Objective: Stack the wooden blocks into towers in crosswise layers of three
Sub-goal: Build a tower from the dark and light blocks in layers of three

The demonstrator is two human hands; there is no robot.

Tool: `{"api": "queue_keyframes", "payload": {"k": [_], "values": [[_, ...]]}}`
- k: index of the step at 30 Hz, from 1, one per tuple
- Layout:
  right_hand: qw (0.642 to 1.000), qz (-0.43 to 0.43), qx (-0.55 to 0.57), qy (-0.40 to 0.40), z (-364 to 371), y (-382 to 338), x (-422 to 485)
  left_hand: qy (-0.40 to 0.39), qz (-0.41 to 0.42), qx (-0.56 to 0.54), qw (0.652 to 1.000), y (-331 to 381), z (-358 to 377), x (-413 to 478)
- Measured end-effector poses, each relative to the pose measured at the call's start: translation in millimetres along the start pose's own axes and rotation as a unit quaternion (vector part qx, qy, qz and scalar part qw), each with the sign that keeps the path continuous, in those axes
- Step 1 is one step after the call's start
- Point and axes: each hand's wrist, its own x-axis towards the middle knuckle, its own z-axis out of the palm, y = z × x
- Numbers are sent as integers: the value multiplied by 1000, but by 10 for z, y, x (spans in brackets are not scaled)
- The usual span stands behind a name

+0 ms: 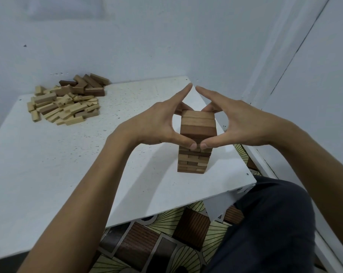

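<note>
the thumbs [187,142] meet tip to tip against the near face of the tall square tower of brown wooden blocks [194,160], a few layers below its top. the long fingers [178,94] reach out straight on either side and past its far edge, with the two index tips almost touching each other beyond it. the lower fingers of each hand lie against the far upper corners of the tower. neither hand curls round anything: the left hand [156,123] and the right hand [243,123] are both flat and spread, and they press the top layers between them in a diamond-shaped frame. the top layer shows three blocks side by side, their long sides running left to right. below it the near face alternates between long sides and rows of end faces. the tower stands upright on the white speckled table [68,174], in its right half and near the right edge. well apart from it, at the far left by the pale wall [147,46], lies a loose heap of pale and dark wooden blocks [66,101], with the darker ones mostly at the back. both bare forearms come in from the near edge. below the table a patterned brown and cream floor [147,243] shows, and a dark trouser leg [265,223] sits at the lower right.
</note>
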Motion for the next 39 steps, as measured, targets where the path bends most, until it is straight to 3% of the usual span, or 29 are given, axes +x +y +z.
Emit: {"api": "queue_keyframes", "payload": {"k": [39], "values": [[999,-15,27,-10,88,96,1,-7,-1,-10,1000,-24,25,-20]]}}
